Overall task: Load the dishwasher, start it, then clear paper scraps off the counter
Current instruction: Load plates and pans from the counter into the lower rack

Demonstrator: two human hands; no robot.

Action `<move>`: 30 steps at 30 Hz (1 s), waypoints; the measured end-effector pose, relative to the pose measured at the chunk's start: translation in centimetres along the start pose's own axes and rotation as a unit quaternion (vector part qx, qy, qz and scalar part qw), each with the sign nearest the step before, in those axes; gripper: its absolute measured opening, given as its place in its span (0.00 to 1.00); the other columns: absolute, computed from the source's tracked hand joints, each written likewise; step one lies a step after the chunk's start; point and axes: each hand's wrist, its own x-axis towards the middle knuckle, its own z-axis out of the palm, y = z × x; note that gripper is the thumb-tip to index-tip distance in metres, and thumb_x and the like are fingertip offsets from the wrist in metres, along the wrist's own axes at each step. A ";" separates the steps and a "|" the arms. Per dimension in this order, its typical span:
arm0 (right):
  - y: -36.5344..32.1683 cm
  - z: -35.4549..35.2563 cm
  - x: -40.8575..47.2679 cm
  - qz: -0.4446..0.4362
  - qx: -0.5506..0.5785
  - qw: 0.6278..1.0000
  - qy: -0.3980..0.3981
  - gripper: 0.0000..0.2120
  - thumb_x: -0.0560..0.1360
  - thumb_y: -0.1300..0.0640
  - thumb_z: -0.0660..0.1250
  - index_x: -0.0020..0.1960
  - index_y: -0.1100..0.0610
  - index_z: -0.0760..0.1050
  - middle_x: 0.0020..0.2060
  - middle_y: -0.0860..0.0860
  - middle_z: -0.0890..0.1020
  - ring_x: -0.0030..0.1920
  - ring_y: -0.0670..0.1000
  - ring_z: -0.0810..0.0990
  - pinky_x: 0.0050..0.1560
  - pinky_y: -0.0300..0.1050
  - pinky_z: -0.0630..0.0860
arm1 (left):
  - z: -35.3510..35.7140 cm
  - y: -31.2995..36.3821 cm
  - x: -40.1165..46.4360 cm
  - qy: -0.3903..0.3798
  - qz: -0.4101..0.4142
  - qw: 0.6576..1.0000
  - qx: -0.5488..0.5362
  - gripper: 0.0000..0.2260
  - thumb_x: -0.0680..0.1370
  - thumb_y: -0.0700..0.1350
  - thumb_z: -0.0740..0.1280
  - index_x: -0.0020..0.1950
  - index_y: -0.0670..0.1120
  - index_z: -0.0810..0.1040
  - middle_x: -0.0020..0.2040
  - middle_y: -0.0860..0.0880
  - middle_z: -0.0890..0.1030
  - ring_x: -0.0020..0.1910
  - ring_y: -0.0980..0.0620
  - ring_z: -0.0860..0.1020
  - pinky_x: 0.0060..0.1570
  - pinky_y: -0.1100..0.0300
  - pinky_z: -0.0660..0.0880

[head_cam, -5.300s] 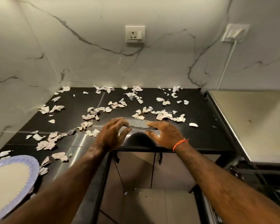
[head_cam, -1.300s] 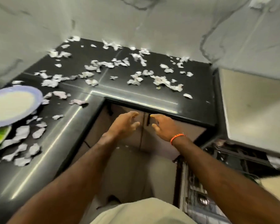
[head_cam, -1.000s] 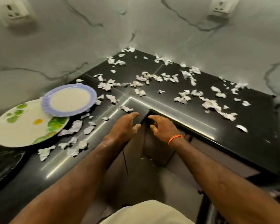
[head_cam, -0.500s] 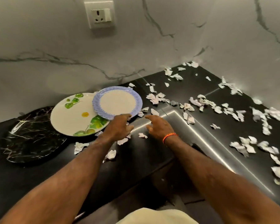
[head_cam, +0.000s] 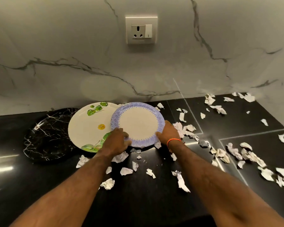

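Gripping blue-rimmed plate point(head_cam: 138, 124) — face up, overlapping leaf plate point(head_cam: 88, 128) — both hands point(head_cam: 116, 140) curled on rim

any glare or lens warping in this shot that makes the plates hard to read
Head view: bright glare streaks on the black counter at left, clear of the plates; wide-angle bending bows the counter's back edge; the blue-rimmed plate and leaf-print plate are sharp, the black marbled plate blends into the counter.
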 end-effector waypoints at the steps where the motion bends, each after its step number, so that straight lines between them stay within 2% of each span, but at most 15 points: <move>1: 0.0 0.1 0.7 0.013 0.010 1.000 0.007 0.28 0.70 0.53 0.74 0.66 0.60 0.69 0.63 0.59 0.77 0.63 0.62 0.76 0.64 0.54 0.74 | 0.1 0.1 0.0 -0.004 -0.004 1.000 -0.002 0.16 0.76 0.52 0.73 0.56 0.41 0.84 0.60 0.41 0.78 0.68 0.42 0.71 0.62 0.57 0.68; 4: -0.1 0.6 2.6 0.056 0.038 0.998 0.008 0.29 0.71 0.57 0.74 0.68 0.62 0.67 0.65 0.62 0.73 0.64 0.64 0.74 0.65 0.56 0.73 | 0.5 0.1 0.3 -0.003 -0.008 1.000 -0.011 0.14 0.77 0.52 0.73 0.55 0.43 0.85 0.63 0.42 0.77 0.72 0.43 0.68 0.64 0.58 0.66; 6: 0.2 0.7 3.6 0.094 0.078 0.992 0.009 0.26 0.71 0.58 0.74 0.66 0.64 0.70 0.63 0.63 0.75 0.63 0.64 0.76 0.63 0.56 0.74 | 0.6 0.1 0.1 -0.001 -0.015 1.000 -0.025 0.14 0.77 0.52 0.73 0.55 0.43 0.85 0.65 0.41 0.77 0.73 0.44 0.67 0.64 0.58 0.65; 10: 0.3 0.3 4.3 0.124 0.221 0.967 -0.003 0.05 0.71 0.65 0.71 0.47 0.62 0.82 0.47 0.61 0.84 0.52 0.64 0.83 0.56 0.61 0.80 | 0.3 -0.1 -0.2 0.008 -0.019 0.999 -0.048 0.14 0.76 0.49 0.75 0.57 0.42 0.84 0.65 0.40 0.78 0.71 0.44 0.71 0.62 0.63 0.63; 11: -0.1 0.1 4.0 0.125 0.266 0.956 0.002 0.04 0.72 0.67 0.69 0.41 0.60 0.80 0.44 0.61 0.83 0.51 0.65 0.83 0.55 0.64 0.80 | 0.2 -0.1 -0.4 0.014 -0.017 0.998 -0.051 0.16 0.75 0.49 0.76 0.58 0.42 0.83 0.65 0.42 0.79 0.70 0.45 0.72 0.64 0.62 0.63; 13: -1.3 -0.4 3.1 0.122 0.344 0.931 0.017 0.12 0.73 0.71 0.64 0.36 0.57 0.78 0.42 0.64 0.82 0.49 0.65 0.83 0.54 0.69 0.79 | -0.1 -0.4 -0.5 0.018 -0.007 0.999 -0.047 0.19 0.75 0.51 0.76 0.62 0.44 0.81 0.67 0.44 0.78 0.72 0.47 0.71 0.68 0.59 0.63; 15: -2.3 -1.2 1.5 0.101 0.372 0.922 0.034 0.13 0.74 0.71 0.62 0.38 0.57 0.77 0.43 0.64 0.81 0.44 0.61 0.80 0.51 0.65 0.81 | -0.3 -0.7 -0.4 0.029 -0.006 0.999 -0.044 0.23 0.75 0.53 0.75 0.67 0.46 0.78 0.73 0.45 0.74 0.75 0.47 0.66 0.72 0.57 0.61; 17: -2.7 -1.9 -0.1 0.078 0.367 0.925 0.056 0.09 0.74 0.70 0.62 0.43 0.60 0.78 0.41 0.58 0.80 0.41 0.57 0.79 0.42 0.51 0.81 | -0.8 -1.1 -0.2 0.061 -0.010 0.997 -0.056 0.25 0.76 0.53 0.73 0.71 0.47 0.74 0.76 0.45 0.69 0.77 0.45 0.64 0.74 0.54 0.60; 18: -2.6 -2.3 -0.9 0.073 0.369 0.924 0.071 0.09 0.74 0.70 0.62 0.46 0.60 0.79 0.41 0.57 0.81 0.41 0.56 0.79 0.41 0.48 0.80 | -1.1 -1.2 -0.1 0.076 -0.012 0.995 -0.064 0.27 0.77 0.53 0.73 0.73 0.47 0.72 0.78 0.44 0.67 0.77 0.44 0.63 0.75 0.52 0.60; 20: -2.0 -3.0 -3.0 0.071 0.384 0.915 0.103 0.10 0.73 0.70 0.63 0.49 0.60 0.80 0.42 0.57 0.82 0.42 0.57 0.81 0.42 0.50 0.80 | -1.8 -1.2 -0.2 0.102 -0.018 0.992 -0.076 0.31 0.78 0.52 0.72 0.77 0.44 0.66 0.80 0.43 0.62 0.79 0.44 0.60 0.77 0.52 0.58; 23: -0.7 -3.4 -6.6 0.080 0.410 0.897 0.144 0.11 0.73 0.70 0.63 0.49 0.59 0.80 0.38 0.55 0.82 0.39 0.55 0.80 0.34 0.43 0.80 | -2.9 -1.2 -0.3 0.108 -0.033 0.984 -0.137 0.34 0.77 0.50 0.73 0.79 0.42 0.62 0.77 0.42 0.66 0.75 0.43 0.66 0.74 0.51 0.64; 25: 0.5 -3.1 -9.1 0.097 0.438 0.880 0.155 0.11 0.75 0.69 0.63 0.51 0.59 0.80 0.42 0.59 0.84 0.40 0.56 0.81 0.37 0.46 0.82 | -3.3 -1.1 -0.4 0.065 -0.050 0.975 -0.204 0.34 0.75 0.51 0.74 0.77 0.44 0.64 0.71 0.43 0.74 0.68 0.42 0.75 0.68 0.49 0.71; 27: 1.7 -2.6 -11.5 0.110 0.449 0.871 0.169 0.12 0.74 0.65 0.65 0.56 0.59 0.79 0.51 0.61 0.84 0.46 0.59 0.83 0.50 0.58 0.83 | -3.1 -0.7 -0.5 0.015 -0.034 0.964 -0.262 0.29 0.73 0.52 0.72 0.71 0.44 0.72 0.62 0.43 0.81 0.56 0.43 0.81 0.59 0.48 0.77; 28: 2.2 -2.5 -12.9 0.122 0.454 0.864 0.183 0.15 0.73 0.63 0.66 0.60 0.59 0.79 0.53 0.61 0.84 0.49 0.60 0.83 0.54 0.61 0.81 | -2.8 -0.4 -0.7 -0.006 -0.013 0.958 -0.285 0.23 0.73 0.50 0.71 0.66 0.44 0.76 0.57 0.42 0.83 0.51 0.43 0.82 0.55 0.48 0.79; 30: 3.2 -2.1 -16.4 0.141 0.459 0.850 0.217 0.17 0.73 0.63 0.65 0.61 0.59 0.78 0.53 0.60 0.84 0.52 0.63 0.84 0.56 0.63 0.81 | -1.8 0.2 -1.4 -0.044 0.014 0.939 -0.342 0.15 0.76 0.42 0.70 0.61 0.42 0.79 0.53 0.40 0.85 0.47 0.42 0.84 0.50 0.47 0.82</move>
